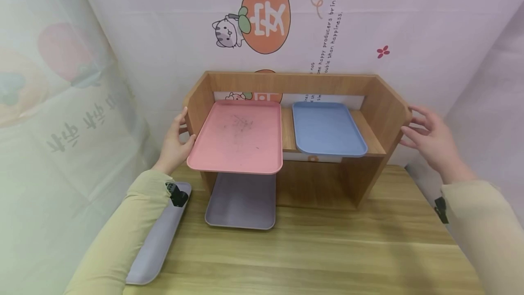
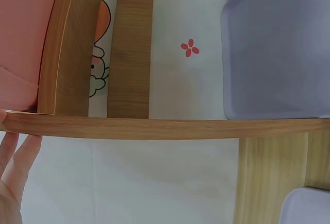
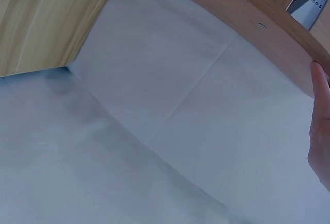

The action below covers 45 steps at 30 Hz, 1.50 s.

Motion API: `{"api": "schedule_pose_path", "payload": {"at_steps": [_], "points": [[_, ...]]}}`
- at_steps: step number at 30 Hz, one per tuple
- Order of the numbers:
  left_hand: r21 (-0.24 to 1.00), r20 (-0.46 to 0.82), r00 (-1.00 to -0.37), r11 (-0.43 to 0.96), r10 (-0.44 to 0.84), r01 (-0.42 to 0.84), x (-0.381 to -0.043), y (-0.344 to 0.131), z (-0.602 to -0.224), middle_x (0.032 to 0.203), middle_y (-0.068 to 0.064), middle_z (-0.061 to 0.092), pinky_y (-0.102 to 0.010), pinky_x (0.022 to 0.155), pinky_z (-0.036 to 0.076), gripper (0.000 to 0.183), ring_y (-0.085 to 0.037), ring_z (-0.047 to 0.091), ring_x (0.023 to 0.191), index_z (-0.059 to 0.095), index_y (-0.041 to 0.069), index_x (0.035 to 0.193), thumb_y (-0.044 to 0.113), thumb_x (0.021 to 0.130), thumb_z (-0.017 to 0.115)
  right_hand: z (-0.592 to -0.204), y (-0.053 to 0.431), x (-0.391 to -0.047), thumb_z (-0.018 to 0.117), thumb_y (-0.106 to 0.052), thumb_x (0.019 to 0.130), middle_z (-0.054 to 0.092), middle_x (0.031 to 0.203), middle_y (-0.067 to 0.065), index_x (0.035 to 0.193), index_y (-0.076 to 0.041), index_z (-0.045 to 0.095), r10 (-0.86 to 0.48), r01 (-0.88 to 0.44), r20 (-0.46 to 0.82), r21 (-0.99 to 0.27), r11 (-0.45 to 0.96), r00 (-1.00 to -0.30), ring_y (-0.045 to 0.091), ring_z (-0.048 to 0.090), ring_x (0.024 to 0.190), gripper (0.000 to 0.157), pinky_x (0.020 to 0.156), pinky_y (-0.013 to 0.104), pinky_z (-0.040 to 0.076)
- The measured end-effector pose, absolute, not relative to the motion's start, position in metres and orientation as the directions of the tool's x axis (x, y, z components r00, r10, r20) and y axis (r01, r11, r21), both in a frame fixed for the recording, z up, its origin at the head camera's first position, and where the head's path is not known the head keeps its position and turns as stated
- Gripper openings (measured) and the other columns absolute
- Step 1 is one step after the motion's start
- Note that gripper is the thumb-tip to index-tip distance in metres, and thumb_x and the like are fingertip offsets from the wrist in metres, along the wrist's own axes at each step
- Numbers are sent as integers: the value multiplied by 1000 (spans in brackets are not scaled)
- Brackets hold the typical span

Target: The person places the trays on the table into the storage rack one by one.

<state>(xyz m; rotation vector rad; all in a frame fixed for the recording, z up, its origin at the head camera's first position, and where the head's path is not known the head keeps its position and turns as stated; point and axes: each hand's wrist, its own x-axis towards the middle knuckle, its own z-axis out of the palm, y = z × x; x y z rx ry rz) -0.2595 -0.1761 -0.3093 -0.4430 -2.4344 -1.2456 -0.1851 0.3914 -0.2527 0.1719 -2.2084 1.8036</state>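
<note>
A two-tier wooden desktop shelf (image 1: 292, 83) stands on the table between both hands. My left hand (image 1: 175, 145) touches its left side panel, thumb near the front edge and fingers along the outer face. On the opposite side my right hand (image 1: 435, 142) rests its fingertips against the right panel's outer face and front edge. A pink tray (image 1: 235, 138) with dark marks lies on the upper tier at left, jutting past the front. Beside it sits a smaller blue tray (image 1: 329, 126). A greyish-purple tray (image 1: 241, 201) lies on the lower tier, below the pink one.
Another greyish-purple tray (image 1: 157, 245) lies on the wooden table (image 1: 319, 249) at left, partly hidden by the left sleeve. A printed white cloth (image 1: 163, 35) hangs behind the shelf and along both sides. The table's right edge runs below the right forearm.
</note>
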Motion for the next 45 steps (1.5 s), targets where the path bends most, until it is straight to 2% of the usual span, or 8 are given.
{"api": "schedule_pose_path", "payload": {"at_steps": [4,8,17,25,29,32,36,45], "points": [[710,459,-882,550,112,439,-260,-175,-309,135,-26,37,-56,83,53,79,-47,46,119,17,26,152,-4,90,55,-251,391,-187,58,-7,91,48,103,-15,142,-22,40,114,-226,282,-907,355,-953,-12,59,83,56,61,15,56],[713,447,-887,550,120,434,-263,-179,-311,136,-26,36,-56,83,53,80,-47,45,120,15,27,152,-3,90,55,-251,388,-189,57,-5,92,49,102,-15,140,-23,42,143,-216,274,-919,329,-951,-11,59,82,54,61,14,55],[734,436,-889,517,139,440,-261,-195,-306,138,-24,42,-54,88,50,80,-43,50,120,14,28,153,5,91,59,-252,381,-188,53,-8,94,46,103,-17,142,-24,39,196,-177,295,-869,463,-935,-13,55,83,53,63,13,55],[675,422,-897,615,132,408,-238,-235,-329,137,-33,39,-62,96,42,66,-51,42,121,28,1,146,6,90,62,-251,375,-188,50,-6,95,43,103,-16,144,-21,37,229,-157,309,-846,510,-923,-11,52,84,53,62,12,54],[653,345,-928,676,137,342,-223,-261,-347,139,-38,31,-66,95,39,68,-57,37,120,25,-6,145,8,90,63,-250,375,-188,50,-4,95,43,103,-17,145,-20,36,233,-157,312,-845,512,-921,-12,51,84,54,62,12,54],[649,245,-962,716,124,257,-212,-277,-358,140,-41,25,-69,92,38,74,-61,33,120,17,-4,148,18,92,61,-250,374,-188,49,-6,95,42,104,-17,145,-20,35,233,-156,316,-838,523,-920,-12,51,84,54,62,11,54],[613,121,-985,772,122,171,-198,-296,-373,143,-43,16,-75,93,30,84,-63,24,123,9,-2,150,30,92,61,-250,374,-186,49,-8,96,42,106,-16,146,-21,34,232,-157,323,-830,536,-918,-11,51,85,54,64,12,54],[366,1,-998,928,70,66,-163,-339,-435,129,-54,19,-81,84,28,94,-74,25,111,17,-5,145,45,82,67,-254,374,-184,50,-13,96,43,110,-13,147,-21,32,232,-138,314,-818,559,-921,-12,50,87,54,66,13,54]]}}
